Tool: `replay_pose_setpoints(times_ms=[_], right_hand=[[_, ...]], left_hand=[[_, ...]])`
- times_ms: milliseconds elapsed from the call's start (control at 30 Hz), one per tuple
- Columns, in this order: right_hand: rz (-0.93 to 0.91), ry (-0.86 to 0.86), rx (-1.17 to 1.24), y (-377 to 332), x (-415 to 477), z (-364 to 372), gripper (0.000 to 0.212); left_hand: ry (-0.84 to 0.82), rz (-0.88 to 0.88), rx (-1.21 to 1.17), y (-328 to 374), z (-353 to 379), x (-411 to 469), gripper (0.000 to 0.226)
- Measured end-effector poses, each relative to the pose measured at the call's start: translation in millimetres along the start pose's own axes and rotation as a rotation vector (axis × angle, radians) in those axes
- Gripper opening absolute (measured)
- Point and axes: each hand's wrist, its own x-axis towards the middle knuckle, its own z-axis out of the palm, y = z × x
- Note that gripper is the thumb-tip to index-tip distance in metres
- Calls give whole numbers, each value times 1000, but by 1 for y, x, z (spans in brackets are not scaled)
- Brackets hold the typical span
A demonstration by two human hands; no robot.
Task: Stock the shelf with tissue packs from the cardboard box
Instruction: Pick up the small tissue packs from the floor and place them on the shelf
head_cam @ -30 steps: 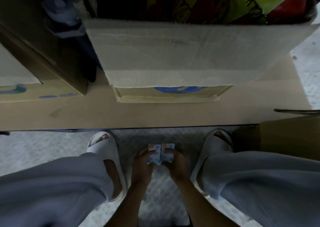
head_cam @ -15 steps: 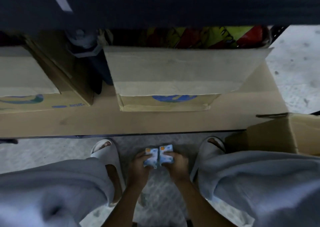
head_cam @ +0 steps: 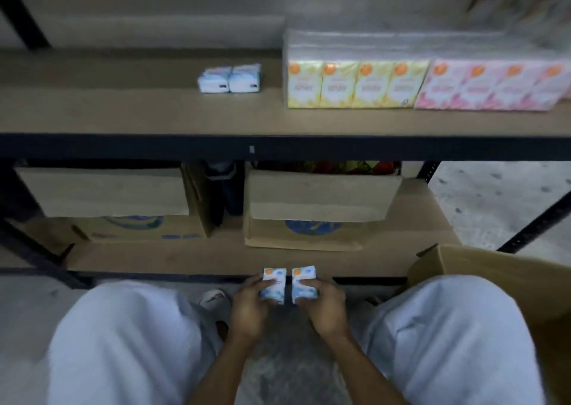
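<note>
My left hand (head_cam: 251,307) grips one small blue tissue pack (head_cam: 274,284) and my right hand (head_cam: 324,307) grips another blue tissue pack (head_cam: 304,284), held side by side low between my knees. On the upper shelf board (head_cam: 139,111) two blue tissue packs (head_cam: 230,78) lie together. To their right stand a wrapped row of yellow tissue packs (head_cam: 355,84) and a row of pink tissue packs (head_cam: 491,88). The open cardboard box (head_cam: 494,265) sits at my right knee; its inside is hidden.
The lower shelf (head_cam: 216,258) carries two cardboard boxes, a left box (head_cam: 114,203) and a middle box (head_cam: 318,210), with a dark bottle (head_cam: 222,185) between them. A black shelf rail (head_cam: 278,148) runs across. My knees in grey trousers fill the bottom; a sandal (head_cam: 214,298) shows.
The view has tilted upward, bringing the upper shelf and its packs into sight. Both hands still hold the two blue packs, now slightly apart from each other.
</note>
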Motion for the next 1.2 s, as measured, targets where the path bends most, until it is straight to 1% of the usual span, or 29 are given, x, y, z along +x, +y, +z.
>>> replay_pose_setpoints(times_ms=[100, 233, 333, 600, 767, 867, 1000, 1200], right_hand=[[-44, -34, -49, -34, -9, -12, 28], [-153, -7, -127, -81, -16, -21, 36], [-259, 39, -190, -114, -19, -28, 37], [-547, 127, -159, -215, -23, -38, 38], [-679, 194, -127, -271, -11, -38, 39], [-682, 163, -117, -299, 4, -34, 41], [-629, 124, -194, -322, 33, -24, 43], [-569, 57, -337, -328, 77, -6, 44]], left_hand=[[99, 45, -30, 27, -24, -3, 42], [136, 134, 15, 72, -58, -18, 42], [228, 237, 37, 101, -80, -21, 41], [418, 451, 60, 173, -143, -20, 39], [511, 548, -8, 212, -181, -6, 40], [521, 532, 5, 228, -203, 9, 41], [456, 436, 16, 243, -224, 35, 44], [395, 332, 134, 245, -244, 75, 30]])
